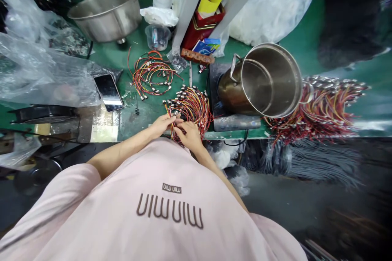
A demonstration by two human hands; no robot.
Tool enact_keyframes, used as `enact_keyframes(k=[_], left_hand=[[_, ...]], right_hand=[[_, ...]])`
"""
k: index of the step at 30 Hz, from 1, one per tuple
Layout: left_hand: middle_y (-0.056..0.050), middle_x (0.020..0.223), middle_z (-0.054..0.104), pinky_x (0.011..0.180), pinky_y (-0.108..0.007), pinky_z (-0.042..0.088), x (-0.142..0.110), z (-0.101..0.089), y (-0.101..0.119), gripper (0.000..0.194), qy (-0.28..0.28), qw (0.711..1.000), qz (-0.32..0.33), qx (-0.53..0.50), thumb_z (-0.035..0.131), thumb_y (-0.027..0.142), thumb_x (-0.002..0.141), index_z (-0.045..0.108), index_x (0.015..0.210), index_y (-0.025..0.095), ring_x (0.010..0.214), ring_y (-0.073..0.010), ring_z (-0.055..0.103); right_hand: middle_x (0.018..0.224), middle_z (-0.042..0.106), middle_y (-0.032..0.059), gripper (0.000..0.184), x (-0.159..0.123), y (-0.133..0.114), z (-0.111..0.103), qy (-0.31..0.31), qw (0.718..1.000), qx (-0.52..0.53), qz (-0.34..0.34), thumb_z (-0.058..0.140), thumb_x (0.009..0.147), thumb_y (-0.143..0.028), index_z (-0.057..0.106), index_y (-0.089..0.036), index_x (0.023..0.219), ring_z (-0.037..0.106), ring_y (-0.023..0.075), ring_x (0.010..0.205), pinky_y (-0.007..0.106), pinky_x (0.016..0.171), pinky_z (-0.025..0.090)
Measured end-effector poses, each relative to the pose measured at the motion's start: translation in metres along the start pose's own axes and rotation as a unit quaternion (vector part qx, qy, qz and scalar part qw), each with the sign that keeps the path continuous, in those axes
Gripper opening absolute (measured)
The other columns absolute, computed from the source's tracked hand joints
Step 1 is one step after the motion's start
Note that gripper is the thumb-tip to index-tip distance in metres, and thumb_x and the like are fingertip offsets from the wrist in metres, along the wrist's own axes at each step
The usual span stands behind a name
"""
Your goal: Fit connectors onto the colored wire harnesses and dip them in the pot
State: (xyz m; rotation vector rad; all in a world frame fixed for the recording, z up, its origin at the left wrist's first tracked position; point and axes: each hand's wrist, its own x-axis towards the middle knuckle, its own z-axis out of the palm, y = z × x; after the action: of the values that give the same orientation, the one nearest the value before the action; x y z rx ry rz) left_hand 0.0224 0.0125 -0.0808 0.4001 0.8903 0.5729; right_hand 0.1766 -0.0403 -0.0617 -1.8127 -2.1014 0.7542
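At the bench's front edge my left hand (164, 124) and my right hand (189, 133) meet, fingertips pinched close together. Between them is a small dark connector on a wire lead (177, 115), partly covered by my fingers. Both hands are closed on this piece. Just behind and beneath them lies a bundle of red, yellow and black wire leads (196, 104) with small metal-tipped ends. A looser coil of similar leads (153, 74) rests farther back to the left.
A tall steel pot (229, 94) stands tilted on a dark base to the right, beside a large wire pile (324, 110). A steel basin (107, 16), a phone (108, 92), plastic bags (45, 73) and a clear tub (157, 36) occupy the left and back.
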Motion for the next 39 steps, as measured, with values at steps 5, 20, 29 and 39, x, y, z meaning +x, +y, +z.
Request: enact_keyframes(k=[5,20,29,39], left_hand=[[-0.005,0.079,0.072,0.09,-0.031,0.045,-0.003,0.003,0.002,0.031,-0.061,0.99,0.063,0.114,0.071,0.039,0.076,0.071,0.092,0.013,0.081,-0.0163,0.063],[0.003,0.064,0.055,0.063,-0.022,0.04,-0.001,0.012,-0.005,0.009,-0.068,0.982,0.052,0.171,0.069,0.017,0.071,0.06,0.07,0.013,0.063,-0.0093,0.047],[-0.008,0.09,0.068,0.081,-0.03,0.05,-0.001,-0.009,0.001,0.006,0.035,0.987,-0.061,-0.141,0.062,0.01,0.081,0.058,0.083,0.014,0.086,-0.0147,0.066],[-0.003,0.093,0.068,0.085,-0.029,0.048,0.006,-0.016,0.001,0.015,0.072,0.971,0.001,-0.23,0.054,0.009,0.087,0.061,0.097,0.017,0.082,-0.0102,0.063]], right_hand=[[0.087,0.064,0.0064,0.023,0.007,-0.005,-0.023,0.151,0.986,0.068,0.039,0.052,0.091,-0.035,0.066,-0.019,0.081,0.056,0.0198,0.09,0.035,0.086,0.04],[0.086,0.069,0.005,0.017,0.053,-0.017,-0.02,0.019,0.977,0.204,0.059,0.062,0.081,-0.025,0.065,-0.018,0.066,0.061,0.0183,0.092,0.034,0.09,0.045],[0.08,0.066,0.0018,0.026,0.071,0.0,-0.02,-0.009,0.953,0.297,0.064,0.062,0.079,-0.039,0.063,-0.018,0.065,0.06,0.0152,0.083,0.028,0.078,0.047],[0.062,0.061,-0.0019,0.026,0.081,-0.008,-0.002,-0.071,0.944,0.293,0.132,0.059,0.077,-0.038,0.069,-0.015,0.071,0.048,0.0096,0.057,0.023,0.057,0.039]])
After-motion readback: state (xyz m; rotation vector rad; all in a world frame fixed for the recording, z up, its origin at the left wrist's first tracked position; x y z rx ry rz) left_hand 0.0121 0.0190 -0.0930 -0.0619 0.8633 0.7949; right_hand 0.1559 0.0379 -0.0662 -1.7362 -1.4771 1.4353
